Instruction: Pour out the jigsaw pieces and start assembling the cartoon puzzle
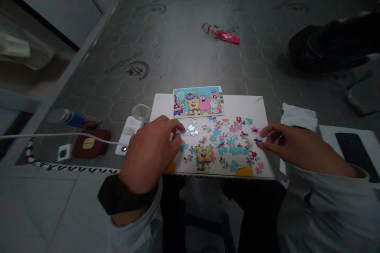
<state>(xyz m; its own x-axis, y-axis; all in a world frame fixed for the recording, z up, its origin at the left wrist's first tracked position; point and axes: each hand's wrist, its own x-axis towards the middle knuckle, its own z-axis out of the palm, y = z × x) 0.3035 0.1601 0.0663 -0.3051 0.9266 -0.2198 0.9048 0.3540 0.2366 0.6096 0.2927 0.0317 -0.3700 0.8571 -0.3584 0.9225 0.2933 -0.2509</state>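
Note:
Loose jigsaw puzzle pieces (pixel 230 141) in pink, blue and red are spread over a white board (pixel 163 104). A joined block of pieces (pixel 203 154) shows a yellow cartoon figure near the board's front edge. Behind them lies a picture card (pixel 198 102) of several cartoon characters. My left hand (pixel 156 148) hovers at the board's left side, thumb and forefinger curved and apart, close to silvery, face-down pieces (pixel 192 128). At the right edge, the thumb and forefinger of my right hand (pixel 292 142) close around a small dark blue puzzle piece (pixel 258 141).
A red tube-shaped wrapper (pixel 221 34) lies farther back on the grey table mat (pixel 184 59). Left of the board are a white power strip (pixel 126 136), a brown case (pixel 90 144) and a can (pixel 74 118). White tissue (pixel 298 115), a phone box (pixel 353 150) and a black bag (pixel 329 47) stand right.

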